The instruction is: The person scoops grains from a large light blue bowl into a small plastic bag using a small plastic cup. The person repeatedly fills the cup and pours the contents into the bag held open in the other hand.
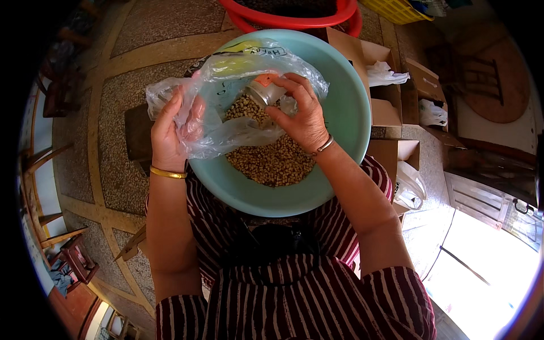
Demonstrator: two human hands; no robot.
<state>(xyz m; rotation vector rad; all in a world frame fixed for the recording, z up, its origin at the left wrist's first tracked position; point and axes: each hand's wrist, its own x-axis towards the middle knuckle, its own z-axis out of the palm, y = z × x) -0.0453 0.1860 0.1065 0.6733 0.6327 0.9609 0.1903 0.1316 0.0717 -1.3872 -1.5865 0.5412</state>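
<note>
My left hand (168,127) grips the edge of a clear plastic bag (250,134), which bears printing and hangs over a pale green plastic basin (352,110). The bag's mouth faces me. In my right hand (304,112) is a small metal can (262,91) with an orange label, held tilted at the bag's mouth by thumb and fingers. Small tan kernels or beans (274,163) cover the bottom of the basin. More of them show beyond the bag's near edge, and I cannot tell whether those are inside it.
A red plastic tub (293,17) stands beyond the basin, near a yellow plastic basket (397,10). Open cardboard boxes (386,112) with white plastic bags (384,74) line the right. A dark block-like object (138,131) sits left of the basin on the speckled floor (123,178).
</note>
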